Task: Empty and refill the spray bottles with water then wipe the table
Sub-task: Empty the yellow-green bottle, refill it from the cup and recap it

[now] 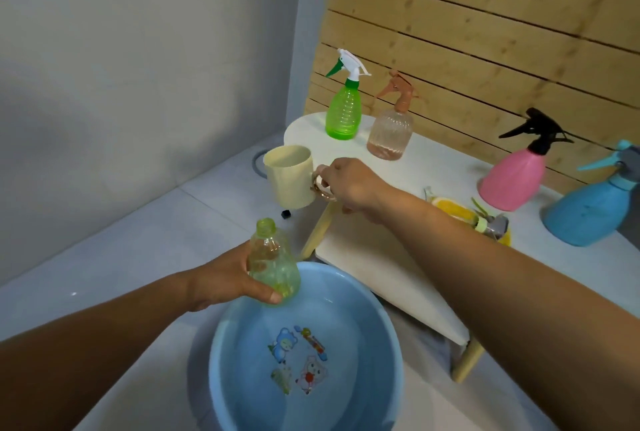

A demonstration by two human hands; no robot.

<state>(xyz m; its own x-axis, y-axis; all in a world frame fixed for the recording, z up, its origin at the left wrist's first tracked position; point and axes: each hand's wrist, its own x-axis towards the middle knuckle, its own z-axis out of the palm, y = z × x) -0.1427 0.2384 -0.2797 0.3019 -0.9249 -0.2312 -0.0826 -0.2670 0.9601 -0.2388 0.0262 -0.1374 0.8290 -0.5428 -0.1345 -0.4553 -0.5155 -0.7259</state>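
Two hands are at work here, each closed on its own thing. The left hand (227, 278) is wrapped around the belly of a small, uncapped, translucent yellow-green plastic bottle (273, 266), holding it above the near-left rim of a round pale-blue plastic basin (384, 319) that sits on the floor with cartoon stickers on its bottom. The right hand (349, 184) grips the handle of a cream-coloured plastic mug (290, 177), held upright in the air beyond the bottle and higher than it.

The relation that matters is mug to bottle mouth. The bottle's long axis leans slightly, its open neck pointing up and away from the person, toward the mug. The mug hangs just up and to the right of that neck, its rim level and not yet tipped. A pour would seem to call for the right hand to bring the mug's lip over the narrow opening and tilt it; the neck is small, so spill into the basin below looks likely.

On the white low table (433, 167) to the right stand four capped sprayers: a clear green bottle with a white trigger (344, 112), a ribbed clear one with a brown trigger (391, 132), a pink one with a black trigger (512, 177) and a blue one (588, 209) at the frame's edge. A yellow cloth (453, 210) lies there with what looks like the detached spray head (491, 224) on it.
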